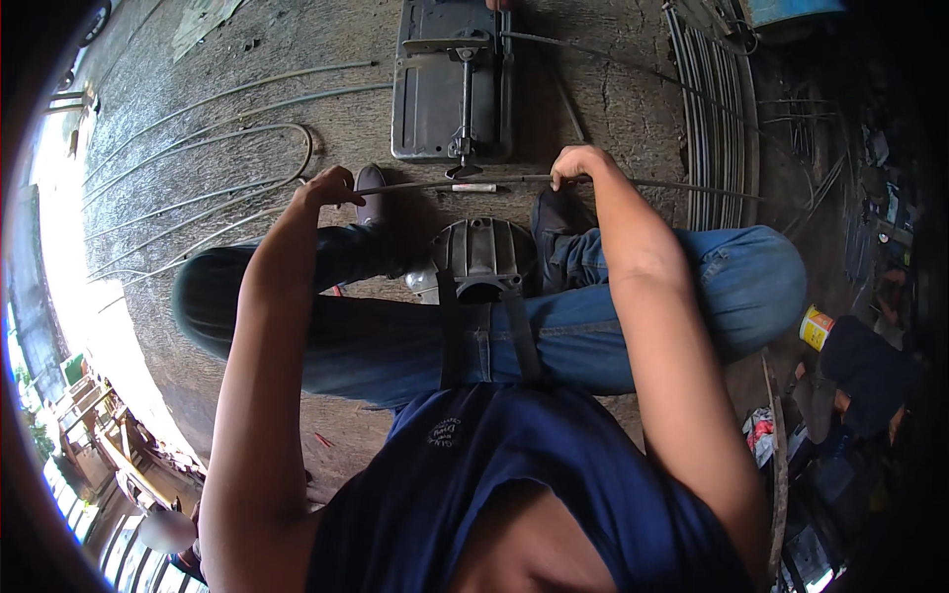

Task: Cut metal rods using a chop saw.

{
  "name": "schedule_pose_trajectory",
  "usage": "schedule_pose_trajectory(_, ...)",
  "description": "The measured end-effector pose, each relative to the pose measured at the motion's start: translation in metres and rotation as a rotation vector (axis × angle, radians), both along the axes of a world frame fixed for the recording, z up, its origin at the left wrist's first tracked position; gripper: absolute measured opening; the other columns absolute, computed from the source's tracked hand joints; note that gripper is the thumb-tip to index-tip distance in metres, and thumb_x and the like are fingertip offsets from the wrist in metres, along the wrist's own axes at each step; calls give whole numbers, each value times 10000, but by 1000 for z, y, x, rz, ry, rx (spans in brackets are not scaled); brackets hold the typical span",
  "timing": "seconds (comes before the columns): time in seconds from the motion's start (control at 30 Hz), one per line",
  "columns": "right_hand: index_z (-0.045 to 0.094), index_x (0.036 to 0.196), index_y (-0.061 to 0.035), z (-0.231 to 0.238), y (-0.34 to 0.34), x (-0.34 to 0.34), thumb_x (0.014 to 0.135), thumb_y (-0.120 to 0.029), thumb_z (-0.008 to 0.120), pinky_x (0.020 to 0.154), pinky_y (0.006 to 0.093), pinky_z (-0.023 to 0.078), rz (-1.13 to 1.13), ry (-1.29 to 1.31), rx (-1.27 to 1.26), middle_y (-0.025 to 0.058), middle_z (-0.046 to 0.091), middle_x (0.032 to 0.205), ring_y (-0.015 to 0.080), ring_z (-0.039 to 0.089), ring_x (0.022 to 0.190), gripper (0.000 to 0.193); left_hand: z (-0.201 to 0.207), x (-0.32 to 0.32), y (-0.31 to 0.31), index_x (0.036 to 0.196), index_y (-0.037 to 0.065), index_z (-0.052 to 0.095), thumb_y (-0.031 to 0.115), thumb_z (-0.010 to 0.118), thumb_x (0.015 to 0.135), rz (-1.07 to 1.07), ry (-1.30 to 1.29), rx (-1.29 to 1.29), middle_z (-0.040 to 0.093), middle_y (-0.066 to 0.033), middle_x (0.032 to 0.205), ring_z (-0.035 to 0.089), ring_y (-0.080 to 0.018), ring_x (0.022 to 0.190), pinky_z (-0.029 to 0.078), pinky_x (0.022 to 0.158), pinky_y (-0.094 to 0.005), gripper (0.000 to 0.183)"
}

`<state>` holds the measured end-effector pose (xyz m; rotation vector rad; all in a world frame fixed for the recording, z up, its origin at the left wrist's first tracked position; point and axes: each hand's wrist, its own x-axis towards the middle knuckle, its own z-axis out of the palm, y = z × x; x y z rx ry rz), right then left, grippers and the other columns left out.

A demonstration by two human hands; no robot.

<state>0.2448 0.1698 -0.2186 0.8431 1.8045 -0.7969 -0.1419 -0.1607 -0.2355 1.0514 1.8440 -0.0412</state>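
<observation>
A long thin metal rod [420, 185] runs crosswise in front of my shins. My left hand [334, 186] is closed on it near my left shoe, and my right hand [576, 166] grips it above my right shoe. Between the hands, a short white marker-like stick [474, 187] lies beside the rod. Just beyond is a grey metal machine base [425, 114] with a clamp screw [465, 99] along it, its near end close to the rod. A ribbed metal housing [482, 247] sits between my feet.
Several bent rods [227, 109] lie on the worn floor at left. A bundle of straight rods [707, 109] lies at far right. Another person's fingers [499, 4] show at the top edge near one rod. A yellow container [816, 328] and seated people are at right.
</observation>
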Motion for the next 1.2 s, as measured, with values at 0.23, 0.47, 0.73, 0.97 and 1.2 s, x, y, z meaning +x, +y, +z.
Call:
schedule_pose_trajectory(0.23,727,1088,-74,22,17,1,697,-319,813,922,355,469,-56,238,-14,93,711,1091,233,635,1047,469,16,-23,11,679,20,632,230,852,651,102,-49,105,624,-68,603,609,-157,545,475,511,-319,305)
schedule_pose_trajectory(0.47,732,1064,-116,31,13,-9,690,-344,793,924,421,484,-77,204,65,97,690,1141,283,632,1060,442,14,-29,14,704,13,642,187,853,654,106,-65,113,618,-66,602,604,-159,548,475,507,-319,278)
schedule_pose_trajectory(0.73,745,1034,-65,48,17,-8,695,-335,821,884,368,488,-190,387,41,125,722,1040,239,657,1007,440,20,-44,25,669,24,630,232,883,636,160,-74,110,606,-56,597,576,-134,531,453,488,-308,329)
schedule_pose_trajectory(0.97,734,1083,-88,47,16,-16,667,-432,830,951,377,472,-241,359,99,152,699,1113,281,637,1087,548,30,-41,32,664,35,636,308,924,596,144,-42,180,602,-32,591,568,-116,534,438,482,-294,403)
schedule_pose_trajectory(1.2,745,970,-18,31,12,-12,685,-591,779,855,383,490,-251,298,121,171,717,966,267,669,949,640,24,-36,31,693,17,650,284,930,581,154,-15,241,614,-37,636,561,-127,598,451,550,-310,402)
